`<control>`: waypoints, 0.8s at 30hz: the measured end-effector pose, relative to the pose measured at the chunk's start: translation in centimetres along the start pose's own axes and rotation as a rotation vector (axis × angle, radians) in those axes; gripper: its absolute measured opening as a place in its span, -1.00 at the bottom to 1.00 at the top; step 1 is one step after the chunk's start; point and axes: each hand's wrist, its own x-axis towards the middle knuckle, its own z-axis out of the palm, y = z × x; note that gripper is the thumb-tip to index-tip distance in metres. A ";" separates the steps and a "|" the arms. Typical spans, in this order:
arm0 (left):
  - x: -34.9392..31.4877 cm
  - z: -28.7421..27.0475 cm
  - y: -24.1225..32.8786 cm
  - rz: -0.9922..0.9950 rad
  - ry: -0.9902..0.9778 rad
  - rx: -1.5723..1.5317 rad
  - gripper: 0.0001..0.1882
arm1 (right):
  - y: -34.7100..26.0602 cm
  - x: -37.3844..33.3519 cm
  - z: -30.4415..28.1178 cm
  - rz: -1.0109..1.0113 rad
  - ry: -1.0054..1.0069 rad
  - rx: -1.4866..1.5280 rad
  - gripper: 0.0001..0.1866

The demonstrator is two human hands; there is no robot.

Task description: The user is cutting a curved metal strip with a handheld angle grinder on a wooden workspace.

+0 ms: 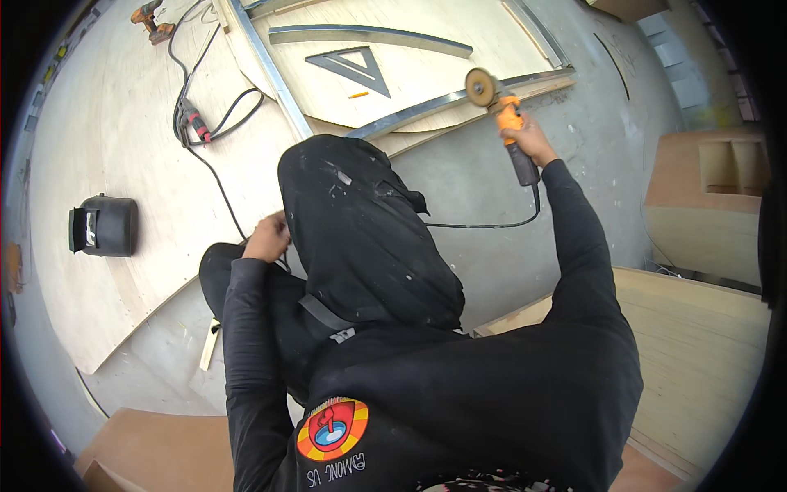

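Note:
In my right hand (531, 141) is an orange and black angle grinder (510, 121), held by its body with the disc (479, 87) at the far end. The disc is over a curved metal tube (426, 114); whether they touch I cannot tell. From the grinder's rear a black cord runs left behind my raised knee. My left hand (267, 239) is beside that knee, low over the plywood, fingers curled and partly hidden. A black cable (217, 182) runs up to this hand, but what the fingers hold is not visible.
On the plywood (98, 303) are a welding helmet (111, 225), a red and black corded tool (195, 121) and an orange drill (152, 22). A triangular square (354, 69), an orange pencil (358, 95) and another curved tube (369, 35) lie ahead. Wooden boxes (697, 176) stand right.

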 end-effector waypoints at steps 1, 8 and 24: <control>-0.2 0.7 -0.7 0.219 -0.062 0.232 -0.68 | -0.4 -0.3 0.8 0.027 -0.074 -0.050 -0.50; -2.3 4.0 2.8 0.191 -0.158 0.447 -0.71 | -0.6 -1.5 1.8 0.052 -0.170 -0.260 -0.51; 0.6 4.3 0.1 0.178 -0.269 0.599 -0.70 | -1.9 -1.0 2.7 0.064 -0.253 -0.307 -0.48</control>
